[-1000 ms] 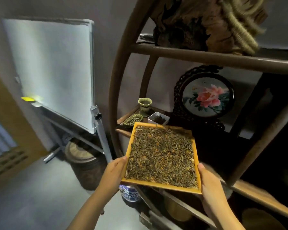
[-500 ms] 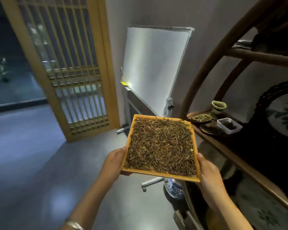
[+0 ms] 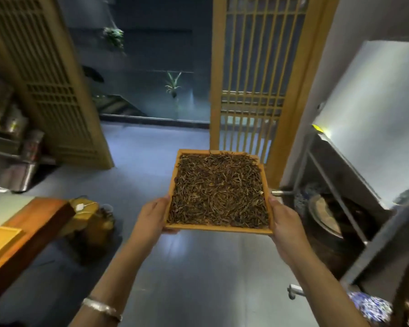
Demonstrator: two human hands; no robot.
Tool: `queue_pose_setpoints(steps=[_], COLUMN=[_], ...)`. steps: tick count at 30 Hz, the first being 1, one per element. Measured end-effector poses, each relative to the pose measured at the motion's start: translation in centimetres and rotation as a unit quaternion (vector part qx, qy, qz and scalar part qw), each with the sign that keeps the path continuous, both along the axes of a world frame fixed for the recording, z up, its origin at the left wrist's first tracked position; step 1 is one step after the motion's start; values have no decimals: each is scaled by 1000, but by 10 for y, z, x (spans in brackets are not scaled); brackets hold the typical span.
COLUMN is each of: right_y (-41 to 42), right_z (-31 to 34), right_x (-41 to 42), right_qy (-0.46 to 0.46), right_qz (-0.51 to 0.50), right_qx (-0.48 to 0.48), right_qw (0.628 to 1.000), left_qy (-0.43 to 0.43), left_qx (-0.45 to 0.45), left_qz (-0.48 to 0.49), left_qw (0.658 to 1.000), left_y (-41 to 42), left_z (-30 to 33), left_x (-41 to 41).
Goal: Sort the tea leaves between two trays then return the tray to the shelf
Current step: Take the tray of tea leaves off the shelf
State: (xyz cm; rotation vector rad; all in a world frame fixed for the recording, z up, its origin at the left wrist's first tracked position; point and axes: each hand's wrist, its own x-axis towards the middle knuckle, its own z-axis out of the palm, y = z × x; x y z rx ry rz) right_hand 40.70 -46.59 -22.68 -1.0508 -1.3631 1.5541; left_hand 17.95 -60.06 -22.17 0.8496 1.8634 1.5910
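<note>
Tray: square wooden tray point(image 3: 219, 228) held level in mid-air over the grey floor point(image 3: 198, 279), centre of view; its edges run near-to-far and left-to-right, with no marked long axis.
Tea leaves: dark brown and golden tea leaves point(image 3: 219, 191) cover the whole tray bed, strands lying in mixed directions.
Left hand: left hand point(image 3: 151, 217) grips the tray's near left edge, thumb on the rim, fingers curled beneath; forearm reaches up from lower left, with a silver bracelet point(image 3: 102, 308) at the wrist.
Right hand: right hand point(image 3: 286, 223) grips the near right edge in mirror pose, thumb along the rim; forearm enters from lower right.
Surroundings: lattice doors point(image 3: 257, 79) stand far behind; a whiteboard point(image 3: 373, 114) leans at right; a wooden table point(image 3: 28, 230) sits at near left.
</note>
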Motion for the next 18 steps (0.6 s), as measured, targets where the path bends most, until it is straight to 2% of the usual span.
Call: queue_pose_setpoints(steps=[7, 11, 15, 18], right_y=[-37, -73, -117, -151], right_z=[-12, -18, -24, -26], right_x=[-174, -275, -363, -419], right_qy=[-8, 35, 16, -4], right_qz=[136, 225, 287, 344], right_qx=[11, -3, 5, 16], right_qw=[991, 974, 958, 939], left_qy=[-68, -17, -2, 35], left_qx=[9, -12, -12, -45], left_qz=[170, 252, 336, 404], left_qw=[983, 967, 942, 913], left_y=[-103, -168, -233, -276], left_z=[0, -5, -12, -21], left_x=[-118, -177, -222, -253])
